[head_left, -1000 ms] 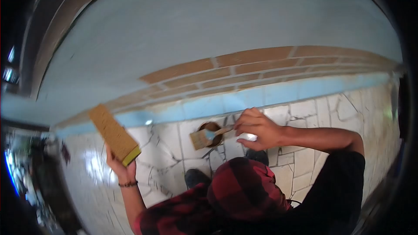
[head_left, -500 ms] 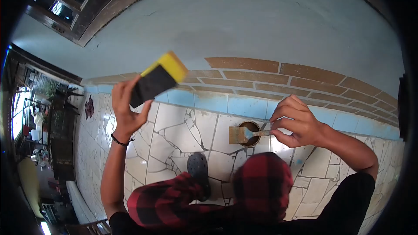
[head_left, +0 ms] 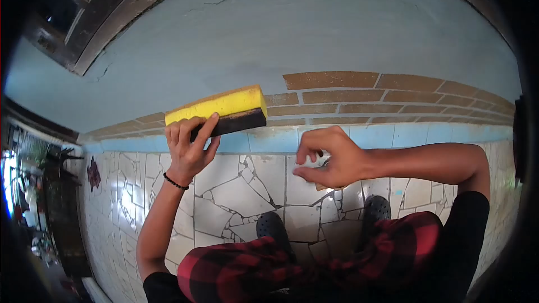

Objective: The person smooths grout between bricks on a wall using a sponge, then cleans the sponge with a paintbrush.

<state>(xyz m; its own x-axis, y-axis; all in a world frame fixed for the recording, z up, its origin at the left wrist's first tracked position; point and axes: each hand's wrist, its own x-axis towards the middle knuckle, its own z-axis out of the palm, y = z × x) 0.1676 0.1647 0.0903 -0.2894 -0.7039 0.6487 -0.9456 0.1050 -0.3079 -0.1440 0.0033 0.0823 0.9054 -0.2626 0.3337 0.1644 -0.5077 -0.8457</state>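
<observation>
My left hand (head_left: 191, 143) is closed round a yellow foam block (head_left: 216, 104) with a black backing (head_left: 241, 122). The block's far face has a brown coating and is turned to the wall, close to the brown brick shapes. My right hand (head_left: 334, 160) hangs over the tiled floor by the wall's foot, with fingers loosely curled and a gap between thumb and fingertips. Beneath it, a bit of the tin's rim (head_left: 327, 187) shows. The hand hides most of the tin, and the paintbrush is out of sight.
Brown brick shapes (head_left: 345, 96) run along the lower part of the grey-blue wall (head_left: 269, 33), above a light-blue strip (head_left: 370, 136). My dark clogs (head_left: 272, 225) stand on the broken-tile floor (head_left: 224, 179). A dark wooden frame (head_left: 106, 28) is at upper left.
My left hand has turned the foam block so its long coated face points to the wall. My right hand has moved left over the tin and now covers the brush. The view has shifted.
</observation>
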